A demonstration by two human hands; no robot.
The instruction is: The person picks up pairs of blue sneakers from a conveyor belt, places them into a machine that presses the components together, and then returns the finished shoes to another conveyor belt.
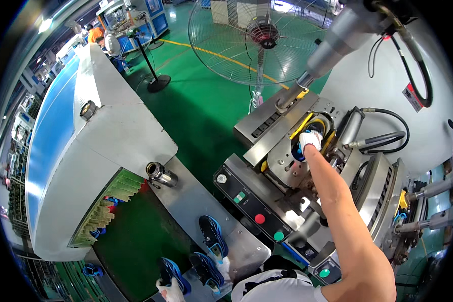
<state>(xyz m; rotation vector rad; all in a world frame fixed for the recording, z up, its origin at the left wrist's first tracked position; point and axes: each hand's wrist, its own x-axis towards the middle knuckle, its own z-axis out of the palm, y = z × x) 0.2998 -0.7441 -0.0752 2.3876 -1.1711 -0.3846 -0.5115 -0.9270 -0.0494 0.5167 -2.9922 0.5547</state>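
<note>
My left hand, in a white glove, is closed on a black sneaker with a blue sole at the lower edge. Two more dark sneakers with blue soles, one farther off and one nearer, lie on the metal ledge to its right. Beside them is a white patch that I cannot make out clearly. My right arm stretches forward to the machine. There my gloved right hand grips a black and blue shoe between yellow-edged parts; the glove hides much of this shoe.
A conveyor runs under a hood with a fringed curtain. A metal flask stands on the ledge. A control panel with buttons fronts the machine. Beyond stands a large fan; a thick cylinder slants above the machine.
</note>
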